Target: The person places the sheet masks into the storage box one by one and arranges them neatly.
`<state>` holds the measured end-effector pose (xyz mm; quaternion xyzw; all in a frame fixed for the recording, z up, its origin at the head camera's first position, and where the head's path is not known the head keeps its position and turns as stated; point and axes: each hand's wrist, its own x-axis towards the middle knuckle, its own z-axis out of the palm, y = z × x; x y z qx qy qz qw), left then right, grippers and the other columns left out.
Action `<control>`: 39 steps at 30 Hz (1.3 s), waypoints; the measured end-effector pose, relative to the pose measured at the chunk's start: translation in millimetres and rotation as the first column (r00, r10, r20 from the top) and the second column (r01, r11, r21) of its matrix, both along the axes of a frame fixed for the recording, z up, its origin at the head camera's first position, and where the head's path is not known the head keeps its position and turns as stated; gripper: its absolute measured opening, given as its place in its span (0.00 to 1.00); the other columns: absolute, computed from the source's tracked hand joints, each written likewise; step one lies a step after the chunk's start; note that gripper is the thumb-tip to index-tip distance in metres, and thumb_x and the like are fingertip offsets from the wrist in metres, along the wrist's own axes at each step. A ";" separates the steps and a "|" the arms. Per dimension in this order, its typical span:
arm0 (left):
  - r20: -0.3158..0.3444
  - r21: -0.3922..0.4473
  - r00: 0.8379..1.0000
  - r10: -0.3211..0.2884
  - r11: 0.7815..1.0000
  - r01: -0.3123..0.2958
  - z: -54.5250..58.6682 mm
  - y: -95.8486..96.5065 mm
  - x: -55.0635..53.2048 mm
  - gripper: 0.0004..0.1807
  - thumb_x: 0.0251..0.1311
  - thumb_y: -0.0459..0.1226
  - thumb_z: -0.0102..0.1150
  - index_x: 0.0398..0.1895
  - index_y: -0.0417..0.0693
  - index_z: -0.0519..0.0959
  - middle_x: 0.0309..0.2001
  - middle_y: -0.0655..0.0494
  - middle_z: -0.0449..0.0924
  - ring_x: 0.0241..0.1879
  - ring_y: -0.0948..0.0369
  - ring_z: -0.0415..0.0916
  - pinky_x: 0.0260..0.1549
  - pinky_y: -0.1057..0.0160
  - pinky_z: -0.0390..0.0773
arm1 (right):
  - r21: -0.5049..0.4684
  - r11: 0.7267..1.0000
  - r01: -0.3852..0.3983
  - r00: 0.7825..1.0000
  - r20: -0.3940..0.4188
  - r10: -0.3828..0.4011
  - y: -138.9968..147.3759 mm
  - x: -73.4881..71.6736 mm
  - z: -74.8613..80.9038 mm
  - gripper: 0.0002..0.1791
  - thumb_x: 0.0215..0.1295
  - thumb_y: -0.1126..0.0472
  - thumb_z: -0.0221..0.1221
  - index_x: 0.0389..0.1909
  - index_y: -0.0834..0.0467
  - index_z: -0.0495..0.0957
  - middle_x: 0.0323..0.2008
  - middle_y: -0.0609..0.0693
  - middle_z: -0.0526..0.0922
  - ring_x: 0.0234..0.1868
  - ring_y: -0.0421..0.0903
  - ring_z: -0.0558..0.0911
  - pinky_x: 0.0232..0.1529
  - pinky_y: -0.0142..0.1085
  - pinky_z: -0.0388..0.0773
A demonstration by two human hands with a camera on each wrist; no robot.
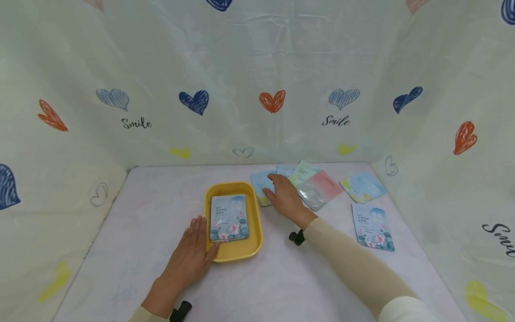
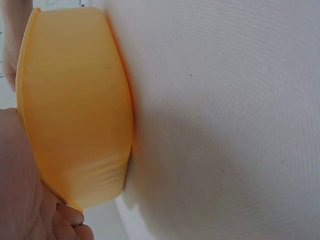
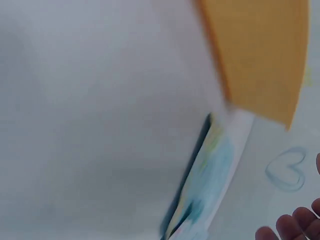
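Observation:
A yellow tray (image 1: 254,223) stands on the table with grey-blue floral sachets (image 1: 229,218) lying in it. My left hand (image 1: 188,254) rests along the tray's left rim, its fingers straight and the thumb across the near left corner. The left wrist view shows this hand (image 2: 20,175) against the edge of the tray (image 2: 75,105). Just right of the tray, my right hand (image 1: 287,197) hovers by a light blue and yellow sachet (image 1: 260,180), partly covering it. Nothing shows between its loosely bent fingers. In the right wrist view the sachet (image 3: 212,162) lies below those fingers.
Beyond the right hand, a green sachet (image 1: 304,171), another blue one (image 1: 285,170) and a pink and silver one (image 1: 319,190) overlap. Farther right lie a blue-yellow sachet (image 1: 363,187) and a floral sachet (image 1: 373,227). A heart-patterned curtain (image 1: 241,67) encloses the table.

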<state>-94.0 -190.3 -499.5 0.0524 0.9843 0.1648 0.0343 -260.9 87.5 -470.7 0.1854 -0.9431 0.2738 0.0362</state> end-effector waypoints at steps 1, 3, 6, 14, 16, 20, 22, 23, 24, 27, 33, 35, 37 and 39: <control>0.000 0.002 1.000 0.000 1.000 0.000 0.0 -0.1 0.1 0.49 0.79 0.55 0.50 0.83 0.29 0.45 0.84 0.32 0.46 0.84 0.38 0.43 0.80 0.38 0.54 | 0.025 1.000 0.002 1.000 -0.007 -0.002 6.1 -2.1 -1.7 0.30 0.79 0.51 0.60 0.72 0.64 0.71 0.68 0.62 0.78 0.67 0.59 0.78 0.66 0.53 0.79; 0.000 0.005 1.000 0.000 1.000 0.000 -0.6 -0.8 -0.1 0.48 0.79 0.54 0.50 0.83 0.29 0.45 0.84 0.31 0.46 0.84 0.37 0.43 0.80 0.38 0.54 | 0.067 0.998 0.004 1.000 -0.011 -0.003 18.3 -5.8 -4.6 0.31 0.79 0.51 0.60 0.73 0.65 0.69 0.70 0.63 0.76 0.71 0.61 0.75 0.70 0.54 0.76; 0.005 0.007 1.000 -0.002 1.000 0.002 -0.3 -1.0 0.0 0.48 0.79 0.55 0.49 0.83 0.29 0.45 0.84 0.31 0.46 0.84 0.37 0.43 0.80 0.38 0.54 | 0.134 0.991 0.017 1.000 -0.015 -0.015 37.2 -10.3 -9.1 0.34 0.78 0.50 0.61 0.74 0.67 0.66 0.72 0.64 0.73 0.74 0.64 0.71 0.73 0.56 0.72; 0.025 0.001 1.000 -0.007 1.000 0.007 0.3 -1.4 0.1 0.49 0.79 0.55 0.49 0.84 0.30 0.44 0.84 0.32 0.45 0.84 0.38 0.42 0.80 0.38 0.53 | 0.352 0.935 0.049 0.998 0.026 -0.062 83.1 -15.2 -27.4 0.46 0.77 0.43 0.60 0.80 0.70 0.56 0.79 0.69 0.61 0.80 0.67 0.60 0.80 0.63 0.57; 0.027 0.002 1.000 -0.007 1.000 0.007 1.3 -1.4 0.6 0.48 0.79 0.55 0.49 0.84 0.30 0.43 0.84 0.32 0.44 0.84 0.38 0.42 0.80 0.38 0.53 | 0.393 0.918 0.043 0.996 0.055 -0.070 91.6 -15.0 -33.4 0.48 0.77 0.40 0.59 0.81 0.68 0.54 0.81 0.68 0.58 0.81 0.67 0.58 0.79 0.68 0.54; 0.033 -0.002 0.999 -0.008 1.000 0.009 2.6 -1.8 1.4 0.49 0.79 0.55 0.49 0.84 0.30 0.43 0.84 0.32 0.45 0.84 0.38 0.42 0.80 0.38 0.53 | 0.434 0.901 0.016 0.990 0.121 -0.077 102.6 -12.4 -41.5 0.50 0.77 0.34 0.54 0.84 0.63 0.51 0.83 0.64 0.53 0.83 0.67 0.52 0.78 0.73 0.45; 0.030 -0.002 0.999 -0.009 1.000 0.009 3.1 -1.9 1.9 0.49 0.79 0.55 0.50 0.84 0.30 0.43 0.84 0.32 0.45 0.84 0.38 0.42 0.80 0.38 0.54 | 0.437 0.899 -0.005 0.987 0.145 -0.065 104.8 -10.6 -43.4 0.49 0.77 0.33 0.53 0.84 0.61 0.52 0.84 0.63 0.53 0.84 0.67 0.50 0.78 0.74 0.42; 0.030 -0.004 1.000 -0.010 1.000 0.010 3.2 -2.0 1.9 0.49 0.79 0.55 0.50 0.84 0.30 0.43 0.84 0.32 0.45 0.84 0.38 0.42 0.80 0.38 0.54 | 0.438 0.899 -0.015 0.986 0.156 -0.059 105.4 -9.8 -44.4 0.49 0.77 0.33 0.53 0.84 0.61 0.53 0.84 0.63 0.53 0.84 0.67 0.50 0.78 0.74 0.42; 0.027 -0.003 1.000 -0.009 1.000 0.009 3.2 -2.0 2.1 0.49 0.79 0.54 0.50 0.84 0.30 0.43 0.84 0.32 0.45 0.84 0.38 0.42 0.80 0.38 0.54 | 0.438 0.898 -0.027 0.985 0.166 -0.052 105.8 -9.3 -45.7 0.49 0.77 0.32 0.53 0.84 0.60 0.53 0.84 0.63 0.53 0.84 0.67 0.50 0.78 0.74 0.41; 0.023 0.002 1.000 -0.008 1.000 0.008 2.5 -2.0 2.2 0.49 0.79 0.54 0.51 0.84 0.30 0.43 0.84 0.32 0.45 0.84 0.38 0.42 0.80 0.38 0.54 | 0.436 0.898 -0.052 0.981 0.193 -0.037 107.0 -7.1 -49.7 0.50 0.76 0.30 0.52 0.84 0.60 0.53 0.84 0.62 0.53 0.84 0.66 0.49 0.79 0.73 0.41; 0.017 -0.001 1.000 -0.010 1.000 0.010 -1.1 -1.8 0.8 0.49 0.79 0.55 0.50 0.84 0.30 0.43 0.84 0.32 0.45 0.84 0.38 0.43 0.80 0.38 0.54 | 0.416 0.901 -0.120 0.979 0.200 0.039 111.5 0.0 -53.9 0.50 0.74 0.28 0.52 0.84 0.59 0.56 0.83 0.61 0.56 0.84 0.64 0.52 0.80 0.69 0.47; 0.012 -0.008 1.000 -0.010 1.000 0.010 -2.3 -1.9 0.3 0.49 0.79 0.55 0.50 0.84 0.30 0.43 0.84 0.32 0.46 0.84 0.38 0.43 0.80 0.38 0.54 | 0.411 0.896 -0.165 0.976 0.197 0.090 113.1 4.0 -54.0 0.49 0.74 0.28 0.53 0.83 0.58 0.59 0.82 0.60 0.59 0.84 0.63 0.53 0.80 0.68 0.49; 0.005 -0.011 1.000 -0.010 1.000 0.010 -2.9 -2.0 -0.1 0.49 0.79 0.55 0.50 0.84 0.29 0.43 0.84 0.31 0.46 0.84 0.38 0.43 0.80 0.37 0.55 | 0.418 0.880 -0.224 0.968 0.201 0.151 114.2 8.4 -53.8 0.49 0.74 0.28 0.53 0.82 0.56 0.60 0.82 0.57 0.61 0.84 0.61 0.55 0.81 0.65 0.52; -0.003 -0.011 1.000 -0.011 1.000 0.011 -3.3 -2.3 -0.4 0.49 0.79 0.54 0.51 0.83 0.29 0.44 0.83 0.31 0.47 0.84 0.38 0.44 0.79 0.37 0.55 | 0.414 0.867 -0.276 0.955 0.220 0.199 114.5 14.0 -52.9 0.48 0.72 0.26 0.54 0.83 0.52 0.61 0.82 0.53 0.62 0.84 0.58 0.56 0.82 0.62 0.52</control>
